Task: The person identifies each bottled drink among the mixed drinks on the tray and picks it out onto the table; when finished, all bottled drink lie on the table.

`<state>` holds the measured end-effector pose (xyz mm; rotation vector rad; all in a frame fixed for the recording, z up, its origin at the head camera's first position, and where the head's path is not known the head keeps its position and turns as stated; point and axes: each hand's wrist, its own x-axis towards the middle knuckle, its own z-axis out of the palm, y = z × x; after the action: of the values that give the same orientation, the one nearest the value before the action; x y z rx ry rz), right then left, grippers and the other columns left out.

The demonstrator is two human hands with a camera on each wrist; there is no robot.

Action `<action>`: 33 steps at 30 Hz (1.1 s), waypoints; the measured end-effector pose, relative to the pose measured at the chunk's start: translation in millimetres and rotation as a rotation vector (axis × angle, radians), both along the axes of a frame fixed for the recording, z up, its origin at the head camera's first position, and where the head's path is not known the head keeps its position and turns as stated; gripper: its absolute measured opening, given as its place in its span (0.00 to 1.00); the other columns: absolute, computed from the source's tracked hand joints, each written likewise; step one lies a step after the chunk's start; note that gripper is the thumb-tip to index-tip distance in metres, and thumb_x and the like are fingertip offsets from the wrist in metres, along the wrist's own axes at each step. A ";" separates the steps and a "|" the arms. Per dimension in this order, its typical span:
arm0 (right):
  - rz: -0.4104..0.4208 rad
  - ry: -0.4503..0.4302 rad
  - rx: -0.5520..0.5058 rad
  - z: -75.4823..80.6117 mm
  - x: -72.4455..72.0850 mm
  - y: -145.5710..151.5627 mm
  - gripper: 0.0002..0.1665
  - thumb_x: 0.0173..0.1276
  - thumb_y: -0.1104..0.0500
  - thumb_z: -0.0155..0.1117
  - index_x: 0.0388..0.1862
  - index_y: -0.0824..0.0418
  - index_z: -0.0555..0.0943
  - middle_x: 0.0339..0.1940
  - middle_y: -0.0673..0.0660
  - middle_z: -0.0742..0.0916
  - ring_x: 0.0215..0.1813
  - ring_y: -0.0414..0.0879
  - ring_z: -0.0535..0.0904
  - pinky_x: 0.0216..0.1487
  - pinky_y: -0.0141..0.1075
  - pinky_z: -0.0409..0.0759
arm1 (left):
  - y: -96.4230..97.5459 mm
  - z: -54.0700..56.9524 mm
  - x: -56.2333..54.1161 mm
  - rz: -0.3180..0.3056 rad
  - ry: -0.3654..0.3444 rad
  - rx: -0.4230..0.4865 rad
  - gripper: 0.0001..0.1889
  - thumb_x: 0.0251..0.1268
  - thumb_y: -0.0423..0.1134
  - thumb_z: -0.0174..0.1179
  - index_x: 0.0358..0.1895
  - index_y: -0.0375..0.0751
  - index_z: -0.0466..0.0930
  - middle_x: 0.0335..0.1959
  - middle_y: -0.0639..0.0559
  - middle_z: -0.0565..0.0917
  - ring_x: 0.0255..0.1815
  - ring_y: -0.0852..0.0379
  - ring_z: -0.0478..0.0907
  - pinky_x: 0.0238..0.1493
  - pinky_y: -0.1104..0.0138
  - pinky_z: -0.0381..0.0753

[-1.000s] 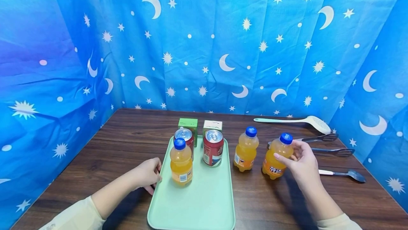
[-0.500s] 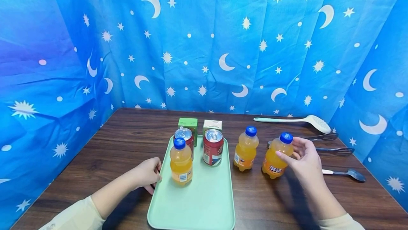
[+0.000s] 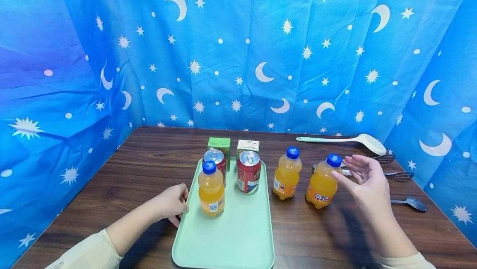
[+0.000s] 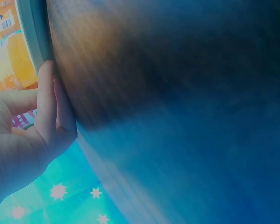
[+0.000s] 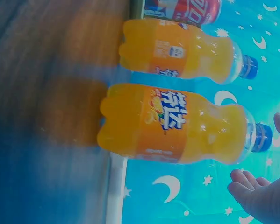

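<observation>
Head, left grip (image 3: 172,203) at tray edge (image 3: 180,236), right grip (image 3: 369,187) off bottle (image 3: 321,185)

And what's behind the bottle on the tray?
Behind the bottle is a red can, then a green box. The bottle covers part of the can, and the can hides some of the box, so those bits can't be seen.

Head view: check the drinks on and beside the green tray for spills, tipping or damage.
Nothing stands out. The orange bottle and two red cans on the green tray stand upright, as do the two orange bottles on the table to its right. All three blue caps are on; no spill or damage shows.
</observation>
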<state>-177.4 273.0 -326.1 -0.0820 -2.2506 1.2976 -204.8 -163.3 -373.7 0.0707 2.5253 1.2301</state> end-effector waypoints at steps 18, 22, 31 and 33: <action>0.029 0.096 -0.041 18.6 13.9 0.8 0.36 0.57 0.64 0.71 0.62 0.62 0.64 0.55 0.59 0.78 0.56 0.40 0.75 0.54 0.20 0.71 | -1.0 -0.1 -0.7 0.005 -0.008 0.005 0.12 0.53 0.17 0.56 0.36 0.32 0.65 0.27 0.40 0.70 0.21 0.48 0.77 0.16 0.59 0.83; 0.053 0.122 -0.095 19.9 15.5 0.5 0.36 0.55 0.67 0.71 0.61 0.61 0.66 0.54 0.58 0.79 0.55 0.39 0.75 0.53 0.20 0.71 | -0.8 0.7 -0.9 0.004 -0.010 0.001 0.12 0.53 0.17 0.56 0.36 0.32 0.65 0.27 0.40 0.70 0.21 0.48 0.77 0.16 0.59 0.83; 0.082 0.145 -0.119 23.5 21.2 -3.5 0.37 0.54 0.70 0.71 0.61 0.62 0.65 0.54 0.58 0.79 0.56 0.39 0.75 0.53 0.20 0.71 | -1.2 -1.2 -1.8 -0.001 -0.010 0.004 0.12 0.53 0.17 0.56 0.35 0.32 0.65 0.27 0.40 0.70 0.21 0.48 0.76 0.16 0.59 0.83; 0.113 0.166 -0.168 24.8 22.6 -4.9 0.37 0.52 0.72 0.71 0.60 0.63 0.66 0.53 0.57 0.79 0.56 0.39 0.75 0.53 0.20 0.71 | -1.4 -1.9 -2.0 -0.001 -0.008 0.006 0.12 0.53 0.17 0.56 0.35 0.32 0.65 0.27 0.40 0.70 0.21 0.48 0.76 0.16 0.59 0.83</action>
<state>-154.9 268.2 -301.3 0.0908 -2.0296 1.4947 -206.8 -164.6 -375.6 0.0685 2.5139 1.2356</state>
